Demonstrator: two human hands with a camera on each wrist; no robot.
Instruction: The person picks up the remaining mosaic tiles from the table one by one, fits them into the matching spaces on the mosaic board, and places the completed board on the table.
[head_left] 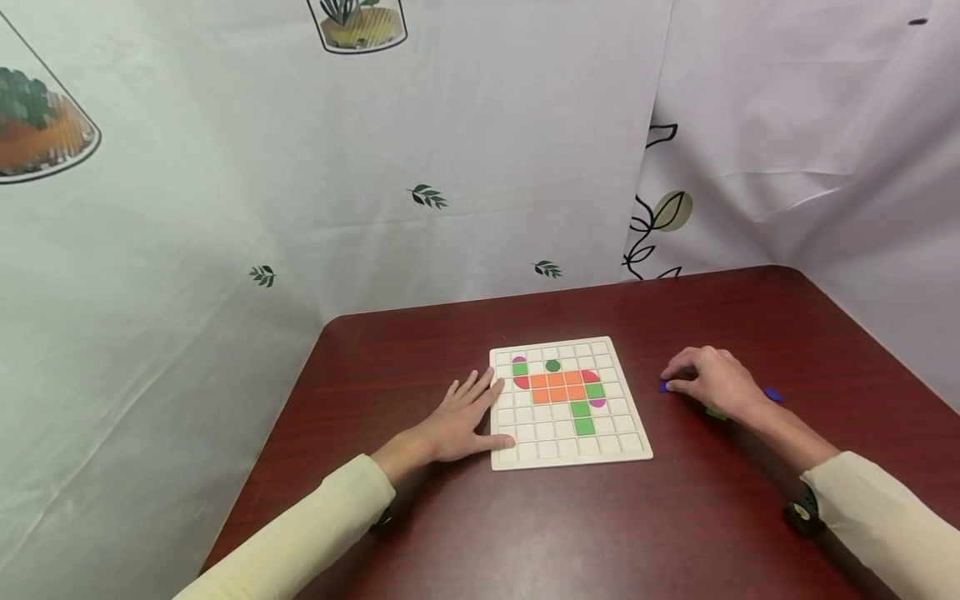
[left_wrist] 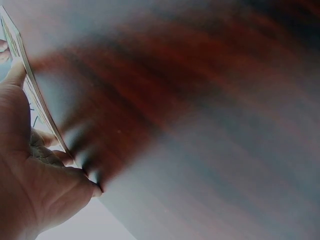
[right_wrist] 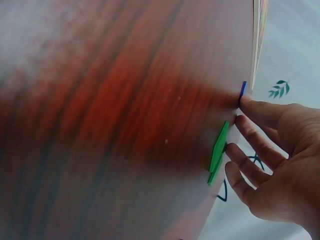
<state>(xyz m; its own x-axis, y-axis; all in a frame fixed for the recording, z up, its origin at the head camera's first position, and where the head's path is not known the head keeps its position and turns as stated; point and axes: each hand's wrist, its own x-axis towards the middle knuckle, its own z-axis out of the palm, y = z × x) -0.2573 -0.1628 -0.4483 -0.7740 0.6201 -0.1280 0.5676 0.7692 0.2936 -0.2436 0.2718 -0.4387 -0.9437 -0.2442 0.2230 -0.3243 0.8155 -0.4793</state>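
A white grid board (head_left: pixel 525 454) lies on the table, with orange and green squares, red and magenta rounded pieces and a dark green circle (head_left: pixel 552 366) set in its cells. My left hand (head_left: pixel 457 421) rests with spread fingers on the board's left edge, thumb near the lower corner; the left wrist view shows the palm (left_wrist: pixel 45 195) beside the rim. To the right of the board, my right hand (head_left: pixel 716 382) pinches a small blue tile (head_left: pixel 663 387) at the tabletop between thumb and forefinger. Green tiles (right_wrist: pixel 218 147) lie by its other fingers.
Another blue tile (head_left: pixel 774 394) lies beyond the right wrist. The dark red table (head_left: pixel 420 350) has rounded far corners, with a white patterned cloth (head_left: pixel 480 150) hanging behind it. A dark band with a round device (head_left: pixel 804 512) is on the right wrist.
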